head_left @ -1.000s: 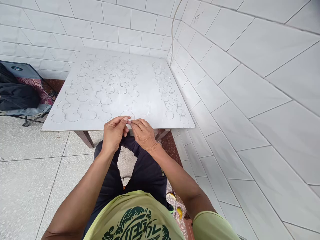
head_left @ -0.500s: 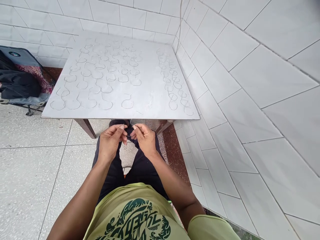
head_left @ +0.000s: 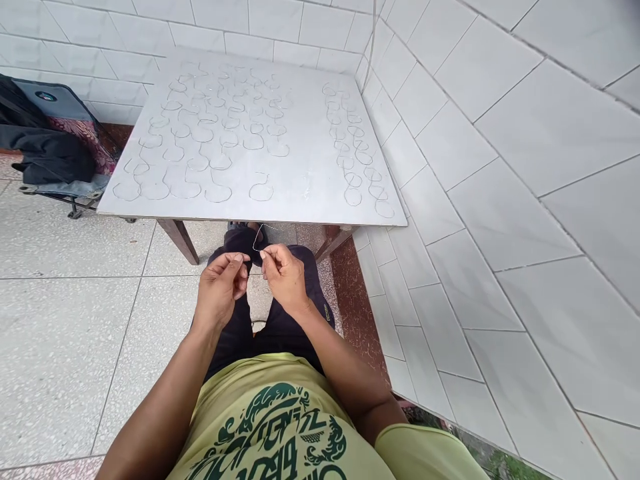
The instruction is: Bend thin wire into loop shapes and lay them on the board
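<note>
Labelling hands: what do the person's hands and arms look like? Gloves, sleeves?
Each grip is ungloved: left hand, right hand. No wristwear shows. Right arm has a short, plain yellow-green cloth sleeve; left arm is bare where visible, any sleeve out of frame.

A white-topped table stands on brown legs. Curved wires lie in rows across its left side; looped wires form a strip along its right.
</note>
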Demonstrator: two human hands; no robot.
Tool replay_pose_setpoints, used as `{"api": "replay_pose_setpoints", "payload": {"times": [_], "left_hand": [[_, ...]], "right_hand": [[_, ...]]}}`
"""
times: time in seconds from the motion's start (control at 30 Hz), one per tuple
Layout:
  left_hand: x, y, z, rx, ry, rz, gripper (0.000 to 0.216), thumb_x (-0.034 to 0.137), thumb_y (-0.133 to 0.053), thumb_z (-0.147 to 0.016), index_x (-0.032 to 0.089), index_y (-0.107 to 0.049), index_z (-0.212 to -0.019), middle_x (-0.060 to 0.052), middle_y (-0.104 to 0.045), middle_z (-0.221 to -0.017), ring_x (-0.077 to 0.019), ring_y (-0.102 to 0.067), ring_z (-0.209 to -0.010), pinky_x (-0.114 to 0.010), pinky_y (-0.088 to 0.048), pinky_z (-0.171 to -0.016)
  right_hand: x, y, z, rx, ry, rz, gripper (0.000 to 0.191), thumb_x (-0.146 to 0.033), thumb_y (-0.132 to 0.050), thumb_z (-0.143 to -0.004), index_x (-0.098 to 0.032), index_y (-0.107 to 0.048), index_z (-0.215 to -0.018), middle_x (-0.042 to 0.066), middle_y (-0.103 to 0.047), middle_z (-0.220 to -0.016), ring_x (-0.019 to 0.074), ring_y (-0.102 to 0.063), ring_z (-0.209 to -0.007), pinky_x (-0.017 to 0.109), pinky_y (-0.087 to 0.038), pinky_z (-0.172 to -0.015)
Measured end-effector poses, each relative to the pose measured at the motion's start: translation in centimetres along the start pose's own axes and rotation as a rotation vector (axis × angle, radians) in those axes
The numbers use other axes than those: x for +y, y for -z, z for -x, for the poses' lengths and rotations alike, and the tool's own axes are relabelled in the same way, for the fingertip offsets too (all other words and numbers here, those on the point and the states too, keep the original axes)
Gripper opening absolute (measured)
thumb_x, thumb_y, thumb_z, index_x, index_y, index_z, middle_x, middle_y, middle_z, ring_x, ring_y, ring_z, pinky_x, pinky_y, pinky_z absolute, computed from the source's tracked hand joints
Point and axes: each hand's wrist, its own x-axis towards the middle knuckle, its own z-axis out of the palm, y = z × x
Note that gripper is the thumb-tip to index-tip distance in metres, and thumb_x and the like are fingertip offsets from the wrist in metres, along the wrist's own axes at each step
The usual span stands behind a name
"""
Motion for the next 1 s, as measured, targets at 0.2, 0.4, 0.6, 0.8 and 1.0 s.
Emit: {"api": "replay_pose_setpoints", "payload": {"times": [0.2, 0.4, 0.6, 0.8, 1.0], "left_hand": [[0.2, 1.4, 1.4, -0.073, 0.058, 0.120, 0.024, 0.034, -0.081, -0.082, 0.015, -0.075, -0.096, 0.001, -0.060, -0.073, -0.0065, -0.048, -0.053, -0.017, -0.030, -0.042], [-0.4, 1.6, 3.6, -0.051, -0.042, 0.040, 0.023, 0.036, -0.079, -0.085, 0.016, -0.075, -0.095, 0.000, -0.062, -0.070, -0.0089, -0.052, -0.054, -0.019, -0.036, -0.043], [1.0, 2.7, 4.2, -0.127, 0.042, 0.004, 0.034, 0.041, -0.081, -0.084, 0.016, -0.079, -0.106, -0.007, -0.072, -0.089, -0.0100, -0.058, -0.062, -0.021, -0.042, -0.050], [1.4, 4.3, 3.3, -0.254, 0.095, 0.033, 0.021, 0.030, -0.088, -0.077, 0.014, -0.081, -0.090, -0.006, -0.070, -0.089, -0.0081, -0.056, -0.063, -0.020, -0.041, -0.052], [0.3, 4.9, 3.0, -0.285, 0.106, 0.056, 0.019, 0.030, -0.087, -0.079, 0.014, -0.079, -0.086, -0.005, -0.070, -0.084, -0.0096, -0.058, -0.063, -0.021, -0.044, -0.052]], "right_hand": [[-0.7, 0.6, 0.9, -0.056, -0.099, -0.203, 0.021, -0.041, -0.060, -0.099, -0.023, -0.059, -0.090, -0.004, -0.060, -0.067, 0.0101, -0.056, -0.054, 0.023, -0.045, -0.054], [-1.7, 0.5, 2.2, -0.115, -0.226, -0.403, 0.025, -0.045, -0.065, -0.094, -0.022, -0.057, -0.090, -0.004, -0.064, -0.068, 0.0102, -0.058, -0.053, 0.023, -0.047, -0.051], [-2.5, 0.5, 3.8, -0.245, -0.217, -0.407, 0.029, -0.049, -0.065, -0.093, -0.022, -0.056, -0.088, -0.007, -0.056, -0.060, 0.0078, -0.049, -0.046, 0.021, -0.040, -0.046], [-2.9, 1.1, 4.9, -0.421, -0.234, -0.468, 0.030, -0.050, -0.067, -0.094, -0.021, -0.058, -0.091, -0.008, -0.057, -0.060, 0.0071, -0.046, -0.045, 0.020, -0.038, -0.044], [-2.3, 1.3, 5.0, -0.479, -0.345, -0.542, 0.036, -0.055, -0.070, -0.091, -0.021, -0.059, -0.094, -0.008, -0.057, -0.059, 0.0079, -0.048, -0.043, 0.020, -0.039, -0.044]]}}
